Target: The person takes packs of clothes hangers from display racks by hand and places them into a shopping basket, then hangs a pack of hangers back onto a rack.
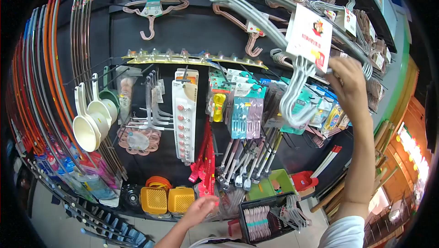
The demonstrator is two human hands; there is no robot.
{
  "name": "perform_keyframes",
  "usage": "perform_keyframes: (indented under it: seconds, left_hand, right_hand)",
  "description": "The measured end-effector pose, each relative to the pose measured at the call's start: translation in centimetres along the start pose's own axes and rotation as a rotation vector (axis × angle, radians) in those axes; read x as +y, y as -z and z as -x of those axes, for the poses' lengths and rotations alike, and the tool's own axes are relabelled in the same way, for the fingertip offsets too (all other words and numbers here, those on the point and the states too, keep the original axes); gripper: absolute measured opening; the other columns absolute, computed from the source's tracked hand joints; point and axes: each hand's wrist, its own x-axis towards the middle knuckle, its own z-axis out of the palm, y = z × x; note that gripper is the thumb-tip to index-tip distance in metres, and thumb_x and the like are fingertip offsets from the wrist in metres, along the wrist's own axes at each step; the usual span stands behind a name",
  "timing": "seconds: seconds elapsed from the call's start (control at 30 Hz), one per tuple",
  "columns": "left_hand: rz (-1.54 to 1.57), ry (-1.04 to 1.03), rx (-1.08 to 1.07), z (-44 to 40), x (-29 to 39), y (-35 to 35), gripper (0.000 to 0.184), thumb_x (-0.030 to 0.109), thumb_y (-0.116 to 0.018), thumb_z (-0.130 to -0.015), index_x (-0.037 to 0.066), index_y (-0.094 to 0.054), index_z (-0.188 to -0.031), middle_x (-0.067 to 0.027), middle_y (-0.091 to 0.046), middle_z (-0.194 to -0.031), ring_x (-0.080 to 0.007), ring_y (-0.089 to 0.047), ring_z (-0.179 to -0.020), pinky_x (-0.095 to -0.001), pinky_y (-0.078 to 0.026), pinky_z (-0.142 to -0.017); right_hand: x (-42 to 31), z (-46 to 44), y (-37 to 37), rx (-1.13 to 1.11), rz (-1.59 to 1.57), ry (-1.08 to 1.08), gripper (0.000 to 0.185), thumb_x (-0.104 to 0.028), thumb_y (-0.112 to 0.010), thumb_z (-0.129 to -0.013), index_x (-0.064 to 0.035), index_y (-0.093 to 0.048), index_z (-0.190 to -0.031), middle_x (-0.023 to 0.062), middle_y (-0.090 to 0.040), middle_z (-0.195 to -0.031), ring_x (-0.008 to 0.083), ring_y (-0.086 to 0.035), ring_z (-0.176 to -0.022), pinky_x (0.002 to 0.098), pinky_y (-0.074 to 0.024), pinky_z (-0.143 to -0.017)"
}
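My right hand [348,81] is raised at the upper right, its fingers curled at the edge of a bundle of grey clothes hangers [299,95], beside their white card label [310,37]. The bundle hangs upside down with its hooks pointing downward. The card and hangers partly hide my fingertips. Low in the middle, my left hand [201,210] has loosely bent fingers apart and holds nothing. Below and right of it stands a dark crate [243,223] containing pink hangers [257,223] and grey-white hangers [292,211].
More hangers [155,8] hang on the dark wall. Cream ladles [87,131], a white power strip [184,120] and packaged goods [247,111] hang lower. Long poles [50,51] line the left. Yellow baskets [154,201] and a green bin [263,188] stand below.
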Motion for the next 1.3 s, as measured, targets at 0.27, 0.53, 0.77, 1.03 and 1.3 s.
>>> perform_keyframes:
  seconds: [0.27,0.53,0.77,1.03,1.3]
  left_hand:
    - [0.28,-0.568,-0.145,-2.9,13.7,-4.3,0.091,0.056,-0.063,-0.089,0.01,-0.018,-0.153,-0.018,-0.032,-0.153,-0.0306,-0.039,-0.137,-0.0477,-0.039,-0.106]
    - [0.57,-0.607,-0.138,-0.9,13.2,-6.0,0.105,0.065,-0.066,-0.081,0.023,-0.008,-0.157,-0.0217,-0.015,-0.16,-0.0336,-0.016,-0.149,-0.0498,-0.021,-0.118]
    - [0.622,-0.534,-0.042,0.3,8.5,-7.0,0.083,0.055,-0.058,-0.092,0.013,-0.021,-0.154,-0.024,-0.018,-0.159,-0.0363,-0.018,-0.148,-0.0519,-0.018,-0.119]
    - [0.715,-0.273,0.364,0.0,1.2,-10.1,0.048,0.036,-0.054,-0.092,0.008,-0.051,-0.131,-0.0198,-0.05,-0.139,-0.0352,-0.04,-0.137,-0.0525,-0.03,-0.115]
    - [0.821,-0.038,0.537,-0.4,-8.0,-14.9,0.048,0.032,-0.05,-0.09,0.003,-0.048,-0.128,-0.0198,-0.051,-0.137,-0.0345,-0.044,-0.133,-0.0526,-0.032,-0.115]
  right_hand:
    - [-10.1,7.9,2.4,-0.284,-0.624,-0.192,0.025,-0.005,-0.073,-0.075,-0.0028,-0.068,-0.099,0.0105,-0.066,-0.089,0.0279,-0.061,-0.085,0.0375,-0.0448,-0.081]
    - [-18.0,17.3,-0.9,-0.794,-1.748,-0.724,0.039,-0.034,-0.056,-0.1,0.0044,-0.06,-0.1,0.0055,-0.063,-0.079,0.0107,-0.056,-0.065,0.0276,-0.0446,-0.057]
    - [-22.4,26.4,-5.6,-0.775,-2.41,-1.323,0.033,-0.033,-0.051,-0.103,-0.0013,-0.06,-0.099,0.0014,-0.057,-0.074,0.0103,-0.052,-0.063,0.025,-0.043,-0.054]
    - [-24.8,35.7,-6.6,-0.941,-2.409,-1.734,0.044,-0.045,-0.051,-0.101,-0.0027,-0.061,-0.108,0.0023,-0.062,-0.085,0.0097,-0.057,-0.066,0.0219,-0.0467,-0.055]
    - [-24.1,48.6,-2.3,-1.109,-2.47,-1.687,0.041,-0.039,-0.054,-0.101,-0.0062,-0.057,-0.125,0.0032,-0.063,-0.093,0.0114,-0.063,-0.082,0.0244,-0.0535,-0.069]
